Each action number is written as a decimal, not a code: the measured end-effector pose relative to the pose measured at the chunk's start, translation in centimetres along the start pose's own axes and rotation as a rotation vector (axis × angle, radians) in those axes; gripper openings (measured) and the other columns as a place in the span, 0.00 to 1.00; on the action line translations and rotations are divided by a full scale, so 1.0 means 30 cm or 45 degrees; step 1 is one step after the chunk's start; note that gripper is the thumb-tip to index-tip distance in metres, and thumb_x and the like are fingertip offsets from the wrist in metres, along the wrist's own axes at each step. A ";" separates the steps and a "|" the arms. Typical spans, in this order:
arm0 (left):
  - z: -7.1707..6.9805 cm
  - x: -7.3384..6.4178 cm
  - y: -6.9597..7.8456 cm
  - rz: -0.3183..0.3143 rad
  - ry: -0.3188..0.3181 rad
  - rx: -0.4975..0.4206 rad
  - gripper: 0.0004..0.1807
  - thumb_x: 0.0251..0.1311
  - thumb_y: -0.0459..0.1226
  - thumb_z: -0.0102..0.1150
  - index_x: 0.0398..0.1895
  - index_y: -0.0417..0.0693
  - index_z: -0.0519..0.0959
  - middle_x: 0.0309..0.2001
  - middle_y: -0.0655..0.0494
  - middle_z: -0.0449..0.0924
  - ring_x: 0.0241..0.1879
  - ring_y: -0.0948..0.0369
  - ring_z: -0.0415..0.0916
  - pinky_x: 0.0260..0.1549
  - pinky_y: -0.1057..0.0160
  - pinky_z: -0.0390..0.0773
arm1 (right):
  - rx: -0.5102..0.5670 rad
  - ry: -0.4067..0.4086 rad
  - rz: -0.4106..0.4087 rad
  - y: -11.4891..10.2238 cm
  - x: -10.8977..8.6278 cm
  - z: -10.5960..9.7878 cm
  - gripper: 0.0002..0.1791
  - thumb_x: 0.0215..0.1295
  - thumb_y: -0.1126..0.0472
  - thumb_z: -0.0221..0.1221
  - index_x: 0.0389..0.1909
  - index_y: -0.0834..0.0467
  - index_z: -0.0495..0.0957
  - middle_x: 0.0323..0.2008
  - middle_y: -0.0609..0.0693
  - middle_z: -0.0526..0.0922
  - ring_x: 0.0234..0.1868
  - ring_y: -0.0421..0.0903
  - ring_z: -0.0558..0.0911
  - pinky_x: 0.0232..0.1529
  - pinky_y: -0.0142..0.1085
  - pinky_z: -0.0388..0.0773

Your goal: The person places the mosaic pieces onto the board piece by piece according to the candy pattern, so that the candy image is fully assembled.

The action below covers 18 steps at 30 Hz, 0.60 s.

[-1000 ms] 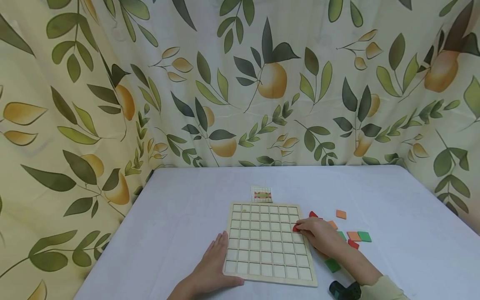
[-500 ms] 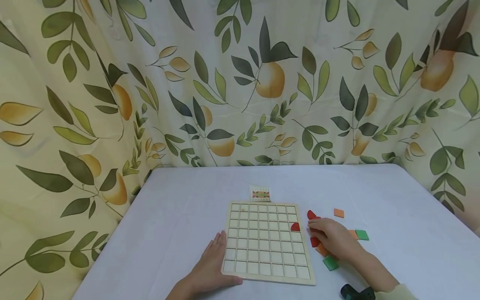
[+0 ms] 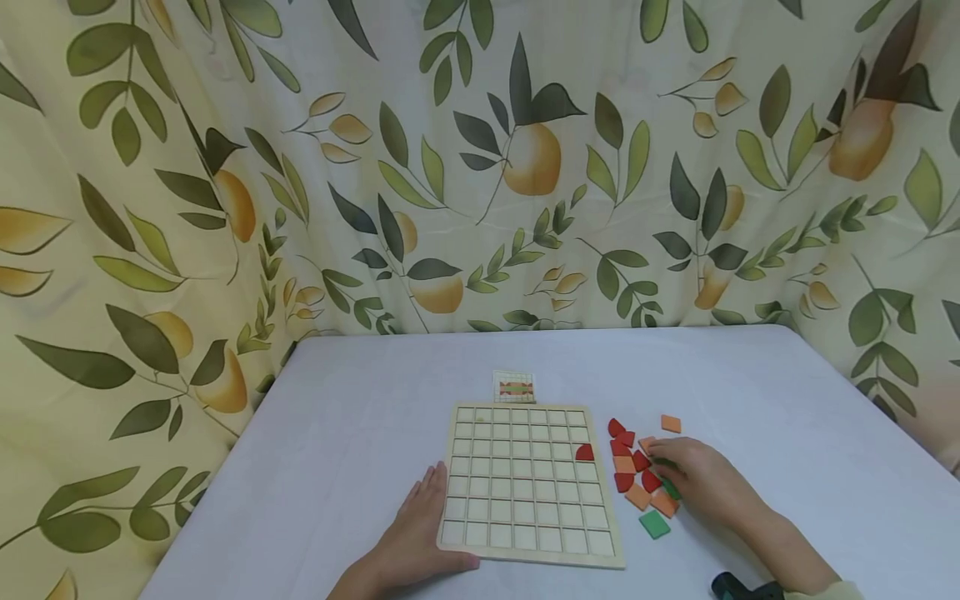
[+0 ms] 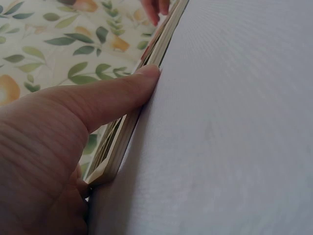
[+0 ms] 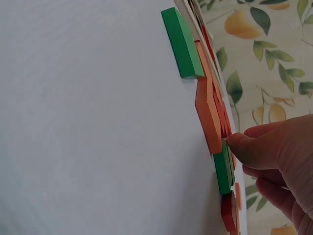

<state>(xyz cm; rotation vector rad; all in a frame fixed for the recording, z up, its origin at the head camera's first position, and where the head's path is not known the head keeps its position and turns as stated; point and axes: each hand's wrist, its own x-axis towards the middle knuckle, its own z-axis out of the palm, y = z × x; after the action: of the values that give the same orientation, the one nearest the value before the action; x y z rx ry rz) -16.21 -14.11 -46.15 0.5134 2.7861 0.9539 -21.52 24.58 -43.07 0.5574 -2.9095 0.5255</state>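
Leaf-and-fruit printed curtain point(image 3: 525, 167) hangs behind a table under white cloth point(image 3: 360, 417). On it lies the gridded wooden board point(image 3: 532, 556), a small patterned card point(image 3: 514, 387) at its far edge. The left hand point(image 3: 420, 529) rests at the board's near left corner, fingers straight along the left side, thumb against the near edge, as a second ago. One red piece point(image 3: 585, 452), then at the right fingertips, now sits in the board's rightmost column. The right hand point(image 3: 697, 475) has moved farther right of the board, uncovering more of the loose red, orange and green pieces point(image 3: 638, 497). Its fingers are bent among them; whether they grip one, I cannot tell.
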 end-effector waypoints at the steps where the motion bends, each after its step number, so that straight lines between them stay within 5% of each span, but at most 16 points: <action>1: 0.001 0.000 -0.002 0.006 0.003 0.000 0.70 0.34 0.69 0.61 0.69 0.31 0.41 0.70 0.37 0.39 0.69 0.48 0.35 0.63 0.44 0.41 | -0.002 -0.011 0.004 0.006 -0.002 -0.005 0.18 0.49 0.70 0.67 0.44 0.64 0.81 0.41 0.55 0.82 0.46 0.56 0.78 0.43 0.49 0.76; 18: 0.005 0.002 -0.009 0.024 0.000 -0.007 0.71 0.33 0.69 0.61 0.69 0.31 0.40 0.70 0.37 0.38 0.69 0.48 0.34 0.63 0.45 0.39 | 0.043 -0.155 0.130 0.120 -0.049 -0.074 0.17 0.50 0.69 0.65 0.44 0.67 0.79 0.40 0.59 0.81 0.46 0.61 0.76 0.44 0.54 0.74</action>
<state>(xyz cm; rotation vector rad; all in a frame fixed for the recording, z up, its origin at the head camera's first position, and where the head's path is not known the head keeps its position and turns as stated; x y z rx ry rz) -16.31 -14.20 -46.45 0.5395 2.7832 0.9649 -21.40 29.00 -42.41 0.4628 -3.0627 0.5743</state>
